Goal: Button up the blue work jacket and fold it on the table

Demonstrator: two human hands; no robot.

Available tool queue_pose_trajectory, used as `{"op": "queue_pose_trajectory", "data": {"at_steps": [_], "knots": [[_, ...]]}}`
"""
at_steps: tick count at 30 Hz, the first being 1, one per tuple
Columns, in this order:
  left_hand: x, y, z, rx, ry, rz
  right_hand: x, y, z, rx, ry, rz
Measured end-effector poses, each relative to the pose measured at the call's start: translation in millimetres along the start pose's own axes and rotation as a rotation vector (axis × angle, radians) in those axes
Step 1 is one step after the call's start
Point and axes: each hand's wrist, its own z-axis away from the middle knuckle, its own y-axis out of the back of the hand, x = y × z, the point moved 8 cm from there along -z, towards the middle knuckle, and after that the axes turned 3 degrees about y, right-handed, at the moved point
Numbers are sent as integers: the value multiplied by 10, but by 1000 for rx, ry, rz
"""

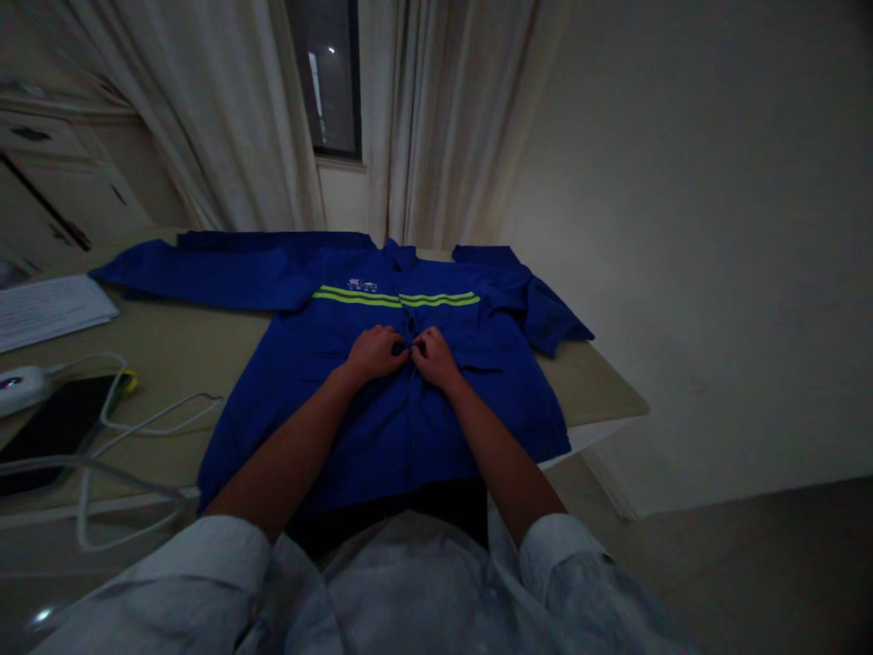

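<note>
A blue work jacket (341,400) with two yellow-green reflective stripes across the chest lies flat, front up, on a beige table (191,350). Its sleeves spread to the left and right. My left hand (374,353) and my right hand (434,357) meet at the jacket's centre front, just below the stripes. Both hands are closed in a pinch on the front edges of the jacket, where a dark button shows between the fingertips. My forearms reach out over the lower half of the jacket.
Left of the jacket lie white cables (146,420), a dark tablet or phone (58,428), a white device (20,387) and a stack of papers (47,307). Curtains (436,118) and a dark window (331,77) stand behind the table. The table's right corner (631,405) borders open floor.
</note>
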Motion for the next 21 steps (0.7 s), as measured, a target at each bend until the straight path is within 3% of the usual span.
{"op": "queue_pose_trajectory", "data": {"at_steps": [11,21], "knots": [[148,38,33,33,-85,-85,-34,91,9,59,-25,-38],[126,-14,1,16,-136,-31,0,60,8,78,-173,22]]}}
